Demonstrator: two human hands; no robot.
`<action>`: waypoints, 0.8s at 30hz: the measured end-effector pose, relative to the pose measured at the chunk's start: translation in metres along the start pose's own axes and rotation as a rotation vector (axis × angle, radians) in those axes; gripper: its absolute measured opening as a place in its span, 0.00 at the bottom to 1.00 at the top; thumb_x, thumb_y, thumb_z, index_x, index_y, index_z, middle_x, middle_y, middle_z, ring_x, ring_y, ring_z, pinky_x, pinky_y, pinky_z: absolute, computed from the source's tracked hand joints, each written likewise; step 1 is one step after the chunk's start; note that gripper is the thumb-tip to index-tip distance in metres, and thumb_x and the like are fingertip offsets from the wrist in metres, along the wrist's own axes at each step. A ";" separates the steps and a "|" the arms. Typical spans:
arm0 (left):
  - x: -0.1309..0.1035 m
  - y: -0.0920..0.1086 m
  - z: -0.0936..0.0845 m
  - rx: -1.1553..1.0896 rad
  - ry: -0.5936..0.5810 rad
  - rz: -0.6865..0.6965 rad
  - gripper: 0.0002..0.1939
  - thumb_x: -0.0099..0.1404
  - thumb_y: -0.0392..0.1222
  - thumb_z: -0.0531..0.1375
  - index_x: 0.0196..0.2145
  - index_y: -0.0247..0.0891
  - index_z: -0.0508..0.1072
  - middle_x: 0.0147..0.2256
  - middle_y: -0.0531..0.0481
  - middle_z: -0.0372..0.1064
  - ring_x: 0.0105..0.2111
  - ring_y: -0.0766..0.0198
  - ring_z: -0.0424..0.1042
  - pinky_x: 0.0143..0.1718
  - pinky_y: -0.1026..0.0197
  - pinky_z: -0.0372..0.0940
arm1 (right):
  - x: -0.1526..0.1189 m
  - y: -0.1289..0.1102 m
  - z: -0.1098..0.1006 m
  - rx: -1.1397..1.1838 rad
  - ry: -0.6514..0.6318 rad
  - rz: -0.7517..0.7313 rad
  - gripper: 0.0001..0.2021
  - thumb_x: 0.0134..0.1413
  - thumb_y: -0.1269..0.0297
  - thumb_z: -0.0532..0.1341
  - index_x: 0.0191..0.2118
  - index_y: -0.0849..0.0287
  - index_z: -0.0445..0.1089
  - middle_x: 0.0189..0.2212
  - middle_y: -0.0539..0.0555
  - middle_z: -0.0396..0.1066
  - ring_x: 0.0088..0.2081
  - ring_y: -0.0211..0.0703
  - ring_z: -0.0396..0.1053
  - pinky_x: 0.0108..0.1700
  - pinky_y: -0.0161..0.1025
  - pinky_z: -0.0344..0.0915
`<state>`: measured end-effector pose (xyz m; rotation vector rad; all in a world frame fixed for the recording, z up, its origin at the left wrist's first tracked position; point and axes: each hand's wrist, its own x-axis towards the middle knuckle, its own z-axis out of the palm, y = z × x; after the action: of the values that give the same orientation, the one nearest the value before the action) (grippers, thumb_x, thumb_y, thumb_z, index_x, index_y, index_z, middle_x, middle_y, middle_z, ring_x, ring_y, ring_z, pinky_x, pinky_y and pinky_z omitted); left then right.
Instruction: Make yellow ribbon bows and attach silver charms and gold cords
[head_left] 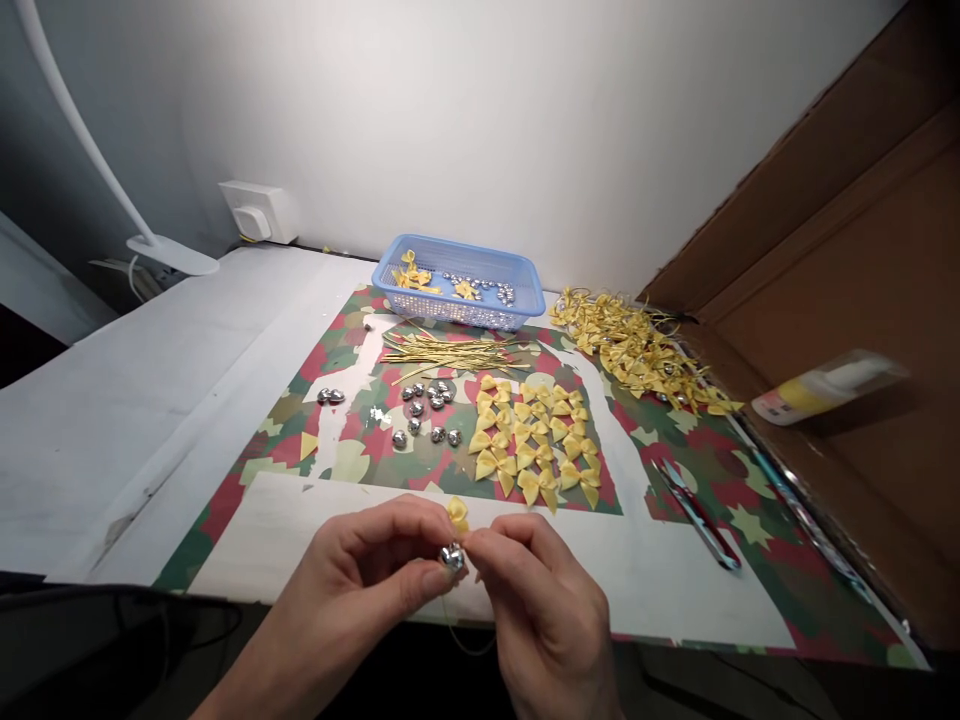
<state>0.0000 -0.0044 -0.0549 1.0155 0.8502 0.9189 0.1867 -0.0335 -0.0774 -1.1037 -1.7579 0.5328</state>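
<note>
Above the near edge of the table, my left hand (356,570) pinches a silver jingle bell (452,557) between thumb and fingers. A yellow ribbon bow (457,514) stands up just over the bell, against the left fingertips. My right hand (544,600) is closed, its thumb and fingertips pressed together right beside the bell and bow. A thin gold tie (461,640) loops below the bell toward the right hand; the fingers hide its ends. Farther off, loose jingle bells (415,408) lie beside rows of yellow bows (536,430).
Gold ties (450,352) lie in a bundle before a blue basket (457,250) holding bows and bells. A heap of belled bows (630,345) sits back right. Snips (697,515) and a bottle (825,387) are right, near a cardboard wall (847,250). A lamp (172,255) stands left.
</note>
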 end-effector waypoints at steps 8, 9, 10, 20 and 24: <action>0.001 -0.001 0.001 -0.033 -0.026 -0.005 0.06 0.65 0.34 0.69 0.36 0.45 0.84 0.37 0.53 0.76 0.40 0.63 0.76 0.45 0.65 0.72 | -0.001 0.000 0.002 0.027 0.010 0.025 0.16 0.64 0.81 0.57 0.48 0.54 0.76 0.35 0.53 0.70 0.34 0.38 0.73 0.34 0.32 0.71; 0.001 -0.002 0.001 -0.037 -0.029 0.001 0.06 0.65 0.34 0.69 0.36 0.45 0.84 0.38 0.52 0.76 0.41 0.62 0.76 0.46 0.65 0.72 | -0.001 -0.001 0.003 0.039 0.011 0.042 0.15 0.64 0.80 0.58 0.47 0.54 0.76 0.35 0.53 0.71 0.34 0.39 0.73 0.35 0.32 0.72; 0.001 -0.003 0.002 -0.034 -0.027 0.011 0.06 0.65 0.34 0.69 0.37 0.45 0.84 0.39 0.51 0.76 0.41 0.61 0.76 0.46 0.65 0.72 | -0.001 -0.003 0.004 0.054 0.019 0.074 0.13 0.65 0.78 0.58 0.46 0.54 0.76 0.35 0.53 0.73 0.34 0.40 0.74 0.36 0.32 0.72; -0.005 -0.017 0.007 0.459 0.072 0.339 0.16 0.70 0.30 0.59 0.45 0.48 0.82 0.44 0.47 0.73 0.39 0.60 0.78 0.37 0.65 0.73 | -0.003 -0.009 0.016 0.040 0.123 0.141 0.08 0.67 0.71 0.58 0.46 0.55 0.73 0.35 0.52 0.79 0.33 0.41 0.77 0.37 0.32 0.73; -0.005 -0.018 0.008 0.549 0.054 0.376 0.14 0.71 0.30 0.57 0.43 0.44 0.80 0.43 0.46 0.73 0.39 0.59 0.78 0.38 0.64 0.74 | 0.000 -0.007 0.014 -0.049 0.101 0.041 0.10 0.65 0.76 0.58 0.43 0.54 0.74 0.33 0.52 0.78 0.33 0.41 0.77 0.36 0.33 0.72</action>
<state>0.0097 -0.0156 -0.0683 1.6731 1.0028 1.0551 0.1715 -0.0356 -0.0786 -1.1824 -1.6711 0.4529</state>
